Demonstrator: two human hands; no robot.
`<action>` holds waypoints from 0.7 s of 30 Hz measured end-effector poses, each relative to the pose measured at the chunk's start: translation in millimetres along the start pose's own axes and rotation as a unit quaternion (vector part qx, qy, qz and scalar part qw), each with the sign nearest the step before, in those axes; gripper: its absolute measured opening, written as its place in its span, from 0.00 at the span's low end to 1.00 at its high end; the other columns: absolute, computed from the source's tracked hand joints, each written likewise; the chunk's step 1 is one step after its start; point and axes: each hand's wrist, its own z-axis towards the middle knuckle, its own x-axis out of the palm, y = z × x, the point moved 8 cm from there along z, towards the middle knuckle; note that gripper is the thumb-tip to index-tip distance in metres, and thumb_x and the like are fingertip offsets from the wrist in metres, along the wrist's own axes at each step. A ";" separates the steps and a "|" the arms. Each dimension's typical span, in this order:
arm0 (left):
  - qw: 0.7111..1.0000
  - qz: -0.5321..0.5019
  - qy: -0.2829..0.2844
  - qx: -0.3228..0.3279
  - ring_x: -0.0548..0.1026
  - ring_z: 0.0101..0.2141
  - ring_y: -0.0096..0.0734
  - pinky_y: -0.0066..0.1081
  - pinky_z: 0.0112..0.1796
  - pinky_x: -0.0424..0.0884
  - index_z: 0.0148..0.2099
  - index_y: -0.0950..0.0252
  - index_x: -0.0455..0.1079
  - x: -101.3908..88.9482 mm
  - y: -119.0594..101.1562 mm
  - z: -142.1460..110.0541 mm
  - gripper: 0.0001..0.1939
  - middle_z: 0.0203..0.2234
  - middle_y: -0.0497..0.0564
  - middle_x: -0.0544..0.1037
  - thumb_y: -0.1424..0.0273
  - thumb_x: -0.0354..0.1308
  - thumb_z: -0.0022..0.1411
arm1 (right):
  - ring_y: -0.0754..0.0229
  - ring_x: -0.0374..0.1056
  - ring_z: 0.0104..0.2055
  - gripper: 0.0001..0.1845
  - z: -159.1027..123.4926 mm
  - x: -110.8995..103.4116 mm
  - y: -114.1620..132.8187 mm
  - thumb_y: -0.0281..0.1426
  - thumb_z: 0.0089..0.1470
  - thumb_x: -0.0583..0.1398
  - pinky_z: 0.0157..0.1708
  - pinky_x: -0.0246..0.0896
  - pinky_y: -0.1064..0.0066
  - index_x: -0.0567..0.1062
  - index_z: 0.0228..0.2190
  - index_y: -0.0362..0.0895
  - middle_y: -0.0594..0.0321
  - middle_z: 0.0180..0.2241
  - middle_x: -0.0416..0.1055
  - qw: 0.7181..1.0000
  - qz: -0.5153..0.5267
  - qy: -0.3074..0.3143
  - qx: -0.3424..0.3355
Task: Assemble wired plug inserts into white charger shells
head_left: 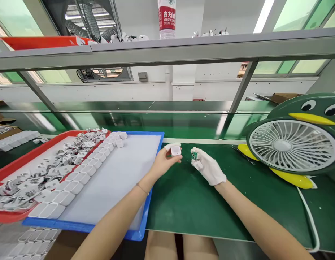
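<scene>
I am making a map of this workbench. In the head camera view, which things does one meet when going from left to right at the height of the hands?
red tray → blue tray → left hand with a white casing → right hand with a small green part → penguin-shaped fan

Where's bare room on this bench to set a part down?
Bare green mat between the blue tray and the penguin fan, below both hands. The blue tray's right half is bare; white housings line its left edge. The red tray is crowded. Left hand holds a white housing, right hand a small green board.
</scene>
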 end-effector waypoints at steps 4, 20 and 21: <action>0.998 0.039 0.050 -0.020 0.76 0.33 0.31 0.35 0.37 0.75 0.54 0.65 0.62 10.2 23.5 -17.4 0.29 0.42 0.54 0.76 0.72 0.64 0.50 | 0.64 0.62 0.27 0.21 -10.1 -0.2 -9.6 0.32 0.49 0.66 0.24 0.55 0.72 0.72 0.46 0.46 0.61 0.35 0.70 0.998 -0.008 0.024 0.056; 0.982 0.171 0.074 0.035 0.75 0.40 0.34 0.30 0.38 0.73 0.48 0.62 0.67 16.0 11.3 -33.1 0.18 0.40 0.51 0.77 0.68 0.64 0.54 | 0.70 0.52 0.20 0.18 -33.4 7.2 -13.3 0.35 0.55 0.63 0.21 0.49 0.75 0.69 0.48 0.48 0.67 0.26 0.69 0.991 0.010 0.059 0.123; 0.982 0.173 0.068 0.038 0.75 0.41 0.34 0.30 0.38 0.73 0.47 0.62 0.67 15.6 10.9 -32.8 0.18 0.41 0.51 0.77 0.69 0.63 0.54 | 0.70 0.52 0.20 0.19 -32.9 4.1 -15.8 0.37 0.55 0.63 0.21 0.49 0.75 0.69 0.48 0.47 0.66 0.26 0.69 0.990 0.022 0.052 0.131</action>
